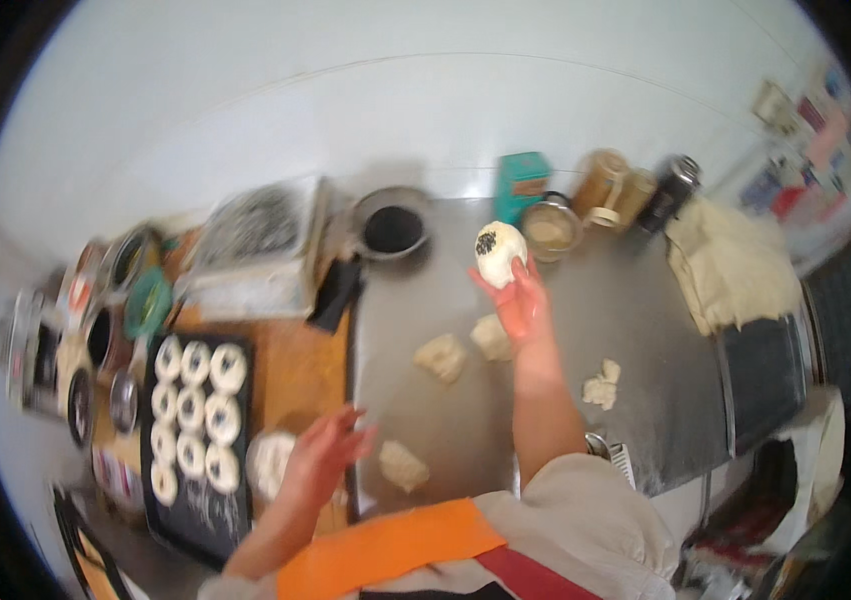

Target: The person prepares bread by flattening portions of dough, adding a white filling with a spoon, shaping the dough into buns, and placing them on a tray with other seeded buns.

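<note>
Orange apron cloth [395, 545] across the person's front is closest to me. Out ahead, the right hand [520, 300] grips a white dough ball [502, 265] dotted with black specks, held up over the far part of the desk [465, 415]. Empty, its fingers loosely spread, the left hand [325, 455] hangs near the desk's left side.

Grey metal covers the desk's middle, with pale dough lumps [440, 357] scattered about it; brown wood [300, 355] shows to the left, beside a black tray [200, 515] of dough rounds [223, 418] with dark centres. Toward the back stand a wide bowl [363, 235] of something black, a green box [522, 185] and a dark flask [669, 195]. Cream cloth [735, 265] lies heaped at the right, and a plain pale wall [245, 90] curves behind everything.
</note>
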`<control>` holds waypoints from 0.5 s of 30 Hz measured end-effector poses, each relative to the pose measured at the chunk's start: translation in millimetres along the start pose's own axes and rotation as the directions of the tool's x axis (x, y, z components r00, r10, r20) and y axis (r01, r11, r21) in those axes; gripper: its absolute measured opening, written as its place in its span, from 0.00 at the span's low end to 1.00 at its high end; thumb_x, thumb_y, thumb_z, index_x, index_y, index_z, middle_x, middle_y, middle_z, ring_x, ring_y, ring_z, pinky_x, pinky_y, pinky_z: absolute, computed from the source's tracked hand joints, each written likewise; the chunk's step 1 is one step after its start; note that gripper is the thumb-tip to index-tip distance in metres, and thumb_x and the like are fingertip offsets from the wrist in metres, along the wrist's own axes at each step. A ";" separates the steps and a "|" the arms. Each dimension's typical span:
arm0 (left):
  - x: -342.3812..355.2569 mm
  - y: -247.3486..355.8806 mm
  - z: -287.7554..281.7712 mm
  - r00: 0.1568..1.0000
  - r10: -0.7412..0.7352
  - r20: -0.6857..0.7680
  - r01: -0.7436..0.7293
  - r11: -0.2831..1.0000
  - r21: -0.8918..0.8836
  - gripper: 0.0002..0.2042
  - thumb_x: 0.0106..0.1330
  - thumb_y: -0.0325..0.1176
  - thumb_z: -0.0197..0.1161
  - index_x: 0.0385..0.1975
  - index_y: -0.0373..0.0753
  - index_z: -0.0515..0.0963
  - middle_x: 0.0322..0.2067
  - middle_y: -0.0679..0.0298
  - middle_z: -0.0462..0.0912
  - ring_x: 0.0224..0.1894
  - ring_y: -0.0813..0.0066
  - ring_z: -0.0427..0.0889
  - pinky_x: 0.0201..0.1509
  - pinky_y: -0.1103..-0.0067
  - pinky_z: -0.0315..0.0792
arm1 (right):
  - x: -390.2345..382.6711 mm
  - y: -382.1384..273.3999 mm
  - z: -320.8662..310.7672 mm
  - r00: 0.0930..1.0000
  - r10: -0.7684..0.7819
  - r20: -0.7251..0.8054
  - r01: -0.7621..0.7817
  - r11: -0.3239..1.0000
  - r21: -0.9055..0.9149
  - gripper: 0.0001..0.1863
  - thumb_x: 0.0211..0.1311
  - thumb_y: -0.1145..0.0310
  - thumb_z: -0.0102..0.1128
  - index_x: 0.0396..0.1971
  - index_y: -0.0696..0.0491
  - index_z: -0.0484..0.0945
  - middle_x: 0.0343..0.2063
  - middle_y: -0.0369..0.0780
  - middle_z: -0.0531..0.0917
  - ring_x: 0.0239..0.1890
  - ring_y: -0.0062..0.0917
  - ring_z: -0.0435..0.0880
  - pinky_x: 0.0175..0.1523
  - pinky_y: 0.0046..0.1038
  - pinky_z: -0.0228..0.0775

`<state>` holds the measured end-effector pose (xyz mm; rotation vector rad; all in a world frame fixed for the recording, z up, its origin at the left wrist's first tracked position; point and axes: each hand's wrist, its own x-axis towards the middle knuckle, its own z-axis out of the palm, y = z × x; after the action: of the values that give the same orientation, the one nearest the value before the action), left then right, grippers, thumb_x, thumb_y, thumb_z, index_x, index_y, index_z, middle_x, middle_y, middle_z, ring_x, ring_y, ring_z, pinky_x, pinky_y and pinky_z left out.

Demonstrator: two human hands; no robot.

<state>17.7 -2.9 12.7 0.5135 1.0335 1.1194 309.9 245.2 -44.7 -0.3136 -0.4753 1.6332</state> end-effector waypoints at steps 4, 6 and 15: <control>-0.5 7.7 -0.3 0.984 0.136 0.118 -0.118 0.982 -0.147 0.38 0.73 0.59 0.41 0.71 0.33 0.48 0.73 0.56 0.47 0.75 0.62 0.46 0.76 0.64 0.44 | -90.2 91.6 102.3 0.951 0.263 0.165 -0.293 0.935 0.197 0.25 0.70 0.60 0.52 0.63 0.53 0.65 0.60 0.41 0.72 0.65 0.32 0.68 0.70 0.52 0.53; -22.0 13.9 -12.3 0.990 0.133 0.050 -0.121 0.973 -0.195 0.44 0.68 0.67 0.38 0.70 0.32 0.52 0.73 0.57 0.49 0.75 0.66 0.44 0.75 0.65 0.35 | -131.3 142.9 129.1 0.897 0.375 0.234 -0.404 0.910 0.090 0.25 0.70 0.60 0.52 0.63 0.56 0.65 0.60 0.41 0.72 0.64 0.32 0.68 0.70 0.46 0.55; -187.8 11.8 -146.3 0.921 0.254 -0.294 -0.387 0.673 -0.630 0.33 0.73 0.61 0.38 0.65 0.39 0.62 0.61 0.59 0.70 0.61 0.64 0.72 0.64 0.67 0.68 | -241.3 279.9 222.5 0.356 0.809 0.468 -0.541 0.586 -0.603 0.43 0.56 0.76 0.59 0.71 0.61 0.48 0.68 0.45 0.60 0.69 0.31 0.60 0.71 0.31 0.52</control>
<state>-128.7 -190.1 31.0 -0.0175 0.6106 1.7913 -10.4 -40.6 -1.9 -0.1107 -1.4179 2.5371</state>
